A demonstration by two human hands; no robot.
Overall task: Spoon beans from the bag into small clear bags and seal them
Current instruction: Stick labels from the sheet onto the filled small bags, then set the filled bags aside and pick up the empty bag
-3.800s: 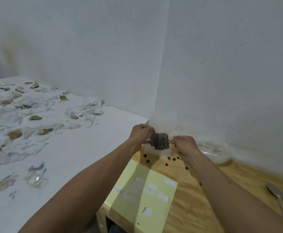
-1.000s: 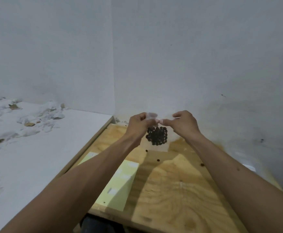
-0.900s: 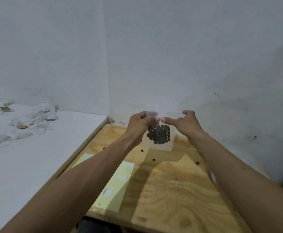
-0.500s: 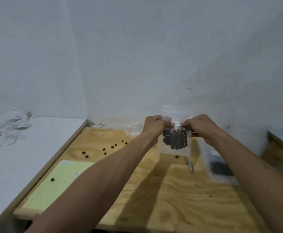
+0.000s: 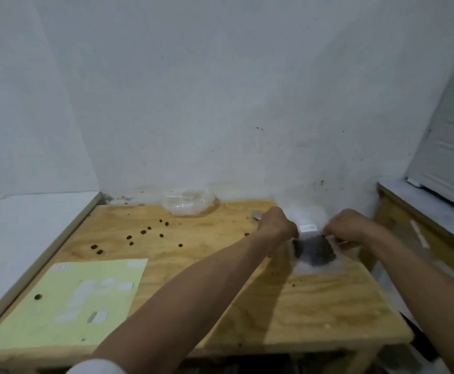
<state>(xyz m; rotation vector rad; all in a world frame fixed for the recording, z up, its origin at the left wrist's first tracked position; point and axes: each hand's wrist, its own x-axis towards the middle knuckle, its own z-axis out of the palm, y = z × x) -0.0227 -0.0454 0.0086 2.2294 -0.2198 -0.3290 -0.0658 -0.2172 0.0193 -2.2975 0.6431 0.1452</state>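
Note:
A small clear bag point(image 5: 313, 251) holding a dark clump of beans hangs low over the right side of the wooden table point(image 5: 220, 265). My left hand point(image 5: 275, 224) pinches its top left corner and my right hand point(image 5: 348, 225) pinches its top right corner. A white label strip shows along the bag's top edge between my fingers. The image is blurred here, so I cannot tell whether the top is sealed. A metal spoon point(image 5: 256, 214) lies just behind my left hand, mostly hidden by it.
Several loose beans point(image 5: 143, 232) lie scattered on the table's left half. A crumpled clear plastic bag point(image 5: 188, 203) sits against the back wall. A pale yellow sheet point(image 5: 66, 303) with white stickers lies at the front left. A white surface adjoins the table's left edge.
The view has swung to the right. Both hands have carried the bean bag lower and to the table's right side, still gripping its top corners.

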